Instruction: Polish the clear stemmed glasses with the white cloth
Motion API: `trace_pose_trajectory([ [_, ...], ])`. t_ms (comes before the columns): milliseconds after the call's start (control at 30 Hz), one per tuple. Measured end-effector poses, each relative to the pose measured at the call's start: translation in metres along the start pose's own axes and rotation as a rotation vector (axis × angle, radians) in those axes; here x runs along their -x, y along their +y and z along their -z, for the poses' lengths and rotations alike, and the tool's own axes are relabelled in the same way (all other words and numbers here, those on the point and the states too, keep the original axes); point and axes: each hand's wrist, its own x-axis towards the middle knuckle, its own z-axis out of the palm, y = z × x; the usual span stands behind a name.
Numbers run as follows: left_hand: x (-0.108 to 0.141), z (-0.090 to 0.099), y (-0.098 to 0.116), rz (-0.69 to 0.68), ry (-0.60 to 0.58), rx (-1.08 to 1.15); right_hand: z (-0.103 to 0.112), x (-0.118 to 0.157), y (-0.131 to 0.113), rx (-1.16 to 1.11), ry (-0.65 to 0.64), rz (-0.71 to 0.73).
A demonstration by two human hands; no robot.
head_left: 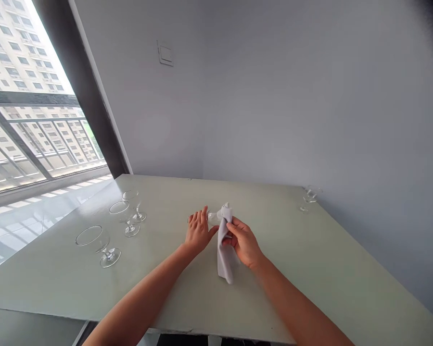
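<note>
A stemmed glass (213, 218) is held sideways above the middle of the table. My left hand (199, 229) is wrapped round its left part, fingers over the top and thumb below. On the right, my right hand (241, 239) pinches a pale cloth (224, 259), which covers the glass's right end and hangs down in a fold. Much of the glass is hidden by the hand and the cloth.
Three stemmed glasses stand on the left of the pale table (187, 307): a near one (103, 245), a middle one (126, 216) and a far one (135, 204). Another glass (310, 194) is near the far right edge. Walls rise behind; a window is at left.
</note>
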Motion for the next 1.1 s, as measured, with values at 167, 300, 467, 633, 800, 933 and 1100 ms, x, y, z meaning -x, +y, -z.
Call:
trace_pose_trajectory([
  [167,0.003,0.005,0.005,-0.111,-0.065,0.0,0.014,-0.002,0.011,0.406,-0.214,-0.037],
  [300,0.001,0.008,0.011,-0.265,-0.136,0.008,0.025,-0.009,0.025,0.474,-0.155,-0.034],
  [467,-0.007,0.023,0.009,-0.336,-0.054,-0.14,0.029,-0.014,0.024,0.138,-0.14,-0.102],
  [633,-0.011,0.042,-0.001,-0.373,-0.159,-0.012,0.036,-0.01,0.008,0.277,-0.309,-0.056],
  [800,-0.02,0.065,-0.006,-0.164,-0.793,0.4,0.038,0.004,-0.007,0.609,-0.519,-0.033],
  [933,-0.019,0.074,0.003,-0.199,-0.889,0.401,0.041,0.008,-0.004,0.538,-0.49,-0.115],
  [1100,-0.009,0.069,0.023,-0.52,-0.156,-0.144,0.047,0.009,0.005,0.057,-0.218,-0.13],
])
